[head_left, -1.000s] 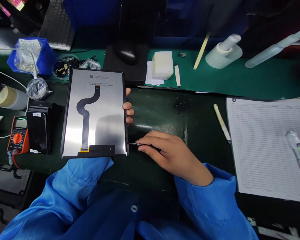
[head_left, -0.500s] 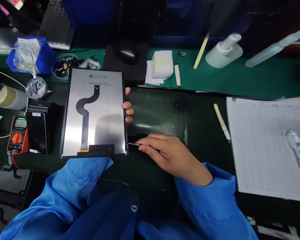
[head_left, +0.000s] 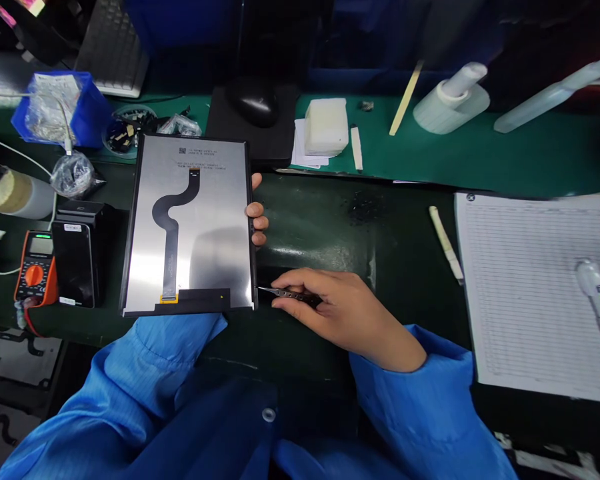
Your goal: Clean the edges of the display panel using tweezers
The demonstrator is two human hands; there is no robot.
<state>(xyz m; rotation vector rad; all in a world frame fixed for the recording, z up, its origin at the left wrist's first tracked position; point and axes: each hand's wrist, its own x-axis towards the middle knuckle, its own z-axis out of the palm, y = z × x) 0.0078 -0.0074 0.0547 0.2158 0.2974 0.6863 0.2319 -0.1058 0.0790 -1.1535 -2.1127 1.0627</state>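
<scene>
Tweezers (head_left: 294,294) sit pinched in the right hand (head_left: 341,310), centre frame, tips by the display panel (head_left: 220,207); left hand (head_left: 256,211) grips that panel, left of centre. I note silver backing, black curving ribbon cable (head_left: 171,250).

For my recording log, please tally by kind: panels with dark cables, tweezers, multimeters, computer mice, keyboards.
Panels with dark cables: 3 (held panel in left hand, two lower-left panels)
Tweezers: 1, in right hand
Multimeter: 1
Computer mouse: 1
Keyboard: 1
Total: 7
</scene>
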